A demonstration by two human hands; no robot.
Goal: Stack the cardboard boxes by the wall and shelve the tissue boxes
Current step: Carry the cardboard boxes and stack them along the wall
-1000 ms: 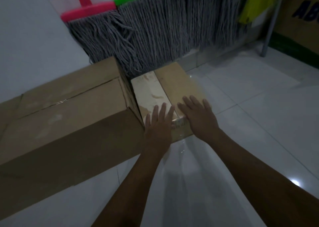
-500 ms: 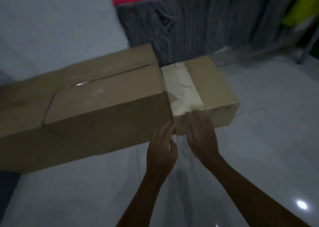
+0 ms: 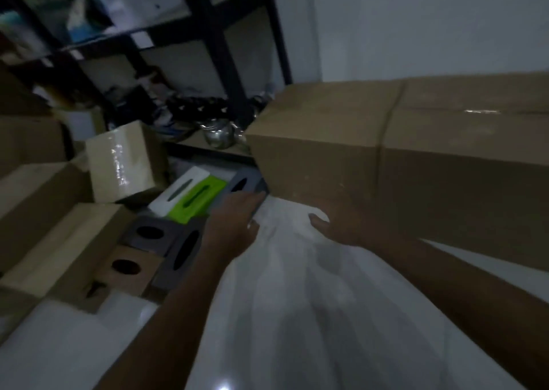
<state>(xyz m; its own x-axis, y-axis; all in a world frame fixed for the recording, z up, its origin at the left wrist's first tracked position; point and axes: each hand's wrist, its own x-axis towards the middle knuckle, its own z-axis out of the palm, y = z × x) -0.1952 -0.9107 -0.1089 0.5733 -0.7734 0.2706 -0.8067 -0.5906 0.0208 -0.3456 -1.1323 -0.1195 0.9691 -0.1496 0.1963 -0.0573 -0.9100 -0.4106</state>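
Observation:
A long cardboard box (image 3: 386, 152) lies on the floor along the white wall at the right. My right hand (image 3: 341, 226) hovers at its lower front edge, thumb spread, holding nothing. Several tissue boxes lie on the floor at the centre left: a white one (image 3: 184, 189), a green one (image 3: 200, 199), a dark grey one (image 3: 242, 182), two more grey ones (image 3: 148, 233) (image 3: 185, 251) and a brown one (image 3: 127, 266). My left hand (image 3: 234, 220) stretches out with its fingertips at the dark grey tissue box, empty.
A black metal shelf rack (image 3: 214, 33) with blurred goods stands behind the tissue boxes, a shiny kettle (image 3: 218, 134) on its low shelf. A taped small carton (image 3: 124, 164) and more cardboard boxes (image 3: 44, 199) crowd the left side. Glossy white floor (image 3: 297, 315) spreads below my arms.
The view has swung left, from the small box and the mops to the shelf and tissue boxes. Both hands have come off the small cardboard box; the left now reaches toward the tissue boxes.

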